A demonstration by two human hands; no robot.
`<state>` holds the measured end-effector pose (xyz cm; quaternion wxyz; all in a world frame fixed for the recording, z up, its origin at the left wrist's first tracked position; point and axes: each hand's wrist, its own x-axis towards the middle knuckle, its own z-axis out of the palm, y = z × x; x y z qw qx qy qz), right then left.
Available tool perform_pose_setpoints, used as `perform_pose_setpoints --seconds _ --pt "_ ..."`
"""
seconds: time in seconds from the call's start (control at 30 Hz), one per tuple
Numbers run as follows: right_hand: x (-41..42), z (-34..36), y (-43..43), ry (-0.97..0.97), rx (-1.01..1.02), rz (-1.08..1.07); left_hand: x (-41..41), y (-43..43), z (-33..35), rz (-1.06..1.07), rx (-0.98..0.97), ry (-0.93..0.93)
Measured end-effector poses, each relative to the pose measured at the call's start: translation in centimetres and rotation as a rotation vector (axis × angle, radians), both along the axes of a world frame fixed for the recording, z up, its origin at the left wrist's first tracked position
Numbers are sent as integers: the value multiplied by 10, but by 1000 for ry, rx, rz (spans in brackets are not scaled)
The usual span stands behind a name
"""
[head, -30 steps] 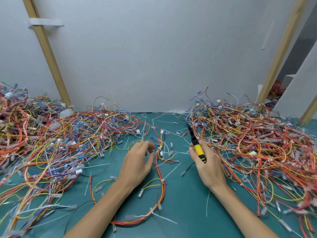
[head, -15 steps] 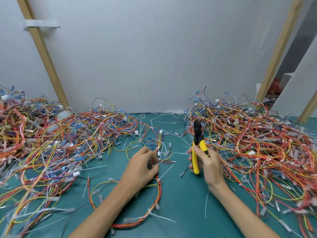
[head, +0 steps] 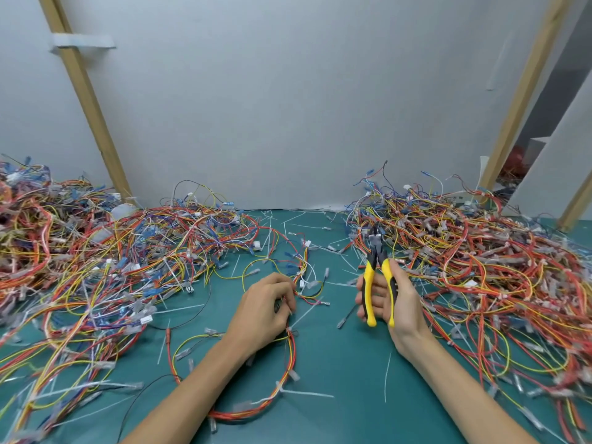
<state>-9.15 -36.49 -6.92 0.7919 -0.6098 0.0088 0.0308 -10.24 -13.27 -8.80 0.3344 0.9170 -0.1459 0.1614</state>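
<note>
A looped harness of red, orange and yellow wires (head: 282, 382) lies on the green mat (head: 346, 366) in front of me, bound with white cable ties. My left hand (head: 266, 309) rests on the mat and pinches this harness near its upper part, fingers curled round the wires. My right hand (head: 395, 302) holds a pair of cutters with yellow and black handles (head: 378, 277) upright. The handles are spread apart and the dark jaws point away from me, towards the right-hand pile.
A big tangle of coloured wires (head: 96, 261) covers the left of the mat; another wire pile (head: 487, 267) covers the right. Cut white cable ties (head: 307, 394) lie scattered across the middle. A white wall (head: 288, 107) with slanted wooden battens (head: 86, 97) closes the back.
My right hand turned the cutters from lying flat to upright, handles spread. My left hand closed on the wire harness.
</note>
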Motion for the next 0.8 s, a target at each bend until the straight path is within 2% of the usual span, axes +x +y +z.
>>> perform_pose_setpoints --seconds 0.13,0.3,0.4,0.47,0.6,0.8 --pt "3 0 0 -1 -19 6 2 2 -1 -16 -27 8" --pt "3 2 2 -11 -50 55 4 9 3 -69 32 10" --pt "3 2 2 -2 -65 64 4 5 3 0 4 -26" --pt "2 2 3 -1 -79 67 5 0 2 44 68 -71" --pt "0 2 3 -12 -95 69 9 -6 4 113 279 -6" --pt "-1 4 4 -19 -101 55 12 -11 1 141 324 94"
